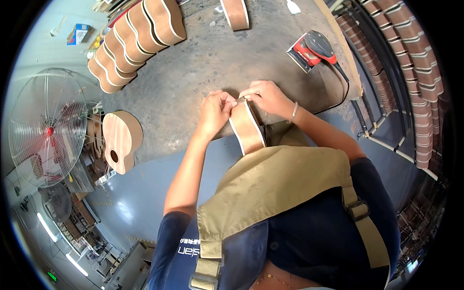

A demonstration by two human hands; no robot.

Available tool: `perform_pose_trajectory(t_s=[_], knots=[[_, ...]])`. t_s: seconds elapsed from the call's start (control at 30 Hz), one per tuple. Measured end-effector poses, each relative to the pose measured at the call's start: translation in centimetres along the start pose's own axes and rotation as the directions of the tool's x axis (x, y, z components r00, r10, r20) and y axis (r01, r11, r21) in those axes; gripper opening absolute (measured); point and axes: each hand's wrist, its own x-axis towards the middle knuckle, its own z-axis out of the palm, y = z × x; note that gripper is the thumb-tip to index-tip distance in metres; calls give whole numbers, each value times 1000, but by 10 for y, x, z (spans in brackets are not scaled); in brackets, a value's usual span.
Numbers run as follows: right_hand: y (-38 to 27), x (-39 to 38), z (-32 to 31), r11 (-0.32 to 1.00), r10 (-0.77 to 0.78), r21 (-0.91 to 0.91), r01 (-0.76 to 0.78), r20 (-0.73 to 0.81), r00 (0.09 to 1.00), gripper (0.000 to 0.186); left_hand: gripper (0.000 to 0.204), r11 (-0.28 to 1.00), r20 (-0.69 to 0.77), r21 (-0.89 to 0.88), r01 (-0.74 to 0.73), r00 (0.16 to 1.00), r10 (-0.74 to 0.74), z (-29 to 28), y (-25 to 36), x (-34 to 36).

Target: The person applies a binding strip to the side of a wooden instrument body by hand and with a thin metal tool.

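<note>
A small ukulele body (pixel 247 129), with brown wooden sides and pale edging, stands on edge between the table's near edge and my apron. At its far end, my left hand (pixel 215 111) and my right hand (pixel 267 96) meet with bent, closed fingertips. Between them they pinch a small thin metallic piece (pixel 241 99), pressed near the edging; its exact kind is too small to make out. The flat faces of the body are mostly turned away from view.
A red and black electric sander (pixel 311 50) lies at the right, its cord (pixel 346 89) running off the table. Several ukulele bodies (pixel 137 41) stand in a row at the far left; another body (pixel 121 137) is by the left edge. A large fan (pixel 48 128) stands beyond.
</note>
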Motion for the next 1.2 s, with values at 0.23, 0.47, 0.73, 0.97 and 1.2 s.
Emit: perform_pose_trajectory(t_s=[0.23,0.47,0.73,0.97,1.2], knots=[[-30,-55,-6,957,-224,-193,217,-13,974,31,11,861,-146,321,-394,878,456,15,5,-55],[-21,-34,-9,915,-366,-218,339,-97,926,32,9,872,-213,301,-386,864,456,9,12,-42],[-13,-45,-8,965,-211,-169,203,-31,977,44,8,863,-156,350,-365,885,438,13,9,-40],[-5,-78,-4,899,-397,-199,391,9,918,37,16,742,-161,429,-516,764,625,38,7,-81],[-8,-9,-17,985,-159,-57,165,88,983,36,4,919,-219,264,-292,910,352,4,11,-28]])
